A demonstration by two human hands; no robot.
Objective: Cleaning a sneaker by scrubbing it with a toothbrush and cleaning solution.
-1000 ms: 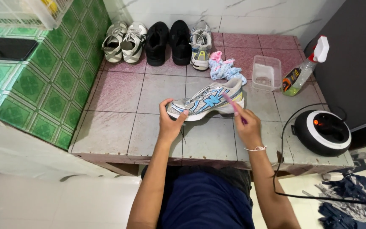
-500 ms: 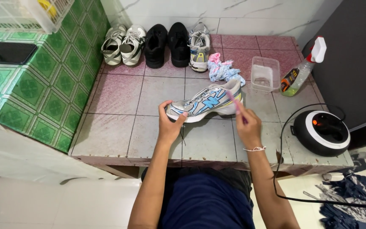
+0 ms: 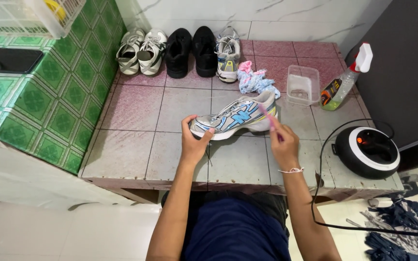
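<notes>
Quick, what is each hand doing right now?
Left hand: closed on the toe of the silver and blue sneaker.
Right hand: closed on a thin pink brush against the heel.

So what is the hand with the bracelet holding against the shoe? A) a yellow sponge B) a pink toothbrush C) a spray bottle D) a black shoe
B: the right hand grips a thin pink toothbrush whose tip lies against the heel end of the silver and blue shoe, while the left hand grips the toe end.
</notes>
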